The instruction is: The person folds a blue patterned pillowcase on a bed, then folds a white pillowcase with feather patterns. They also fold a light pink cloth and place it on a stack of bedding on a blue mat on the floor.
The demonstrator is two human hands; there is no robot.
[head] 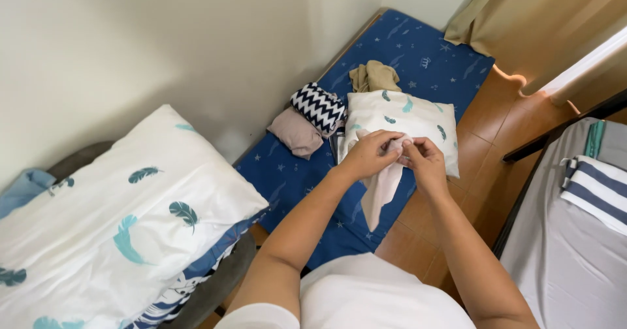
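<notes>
Both hands (397,154) pinch pale cloth (382,188), hanging below.

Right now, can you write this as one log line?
left hand: gripping pale cloth | right hand: gripping it too | below: feather-print pillow on blue mattress

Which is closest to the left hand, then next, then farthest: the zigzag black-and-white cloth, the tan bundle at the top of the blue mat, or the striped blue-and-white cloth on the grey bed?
From the left hand, holding a pale pink cloth:
1. Black-and-white zigzag folded cloth, just up and left, on the blue star-print mat.
2. Tan crumpled fabric bundle, farther up the mat.
3. Blue-and-white striped folded cloth, far right on the grey bed.
</notes>
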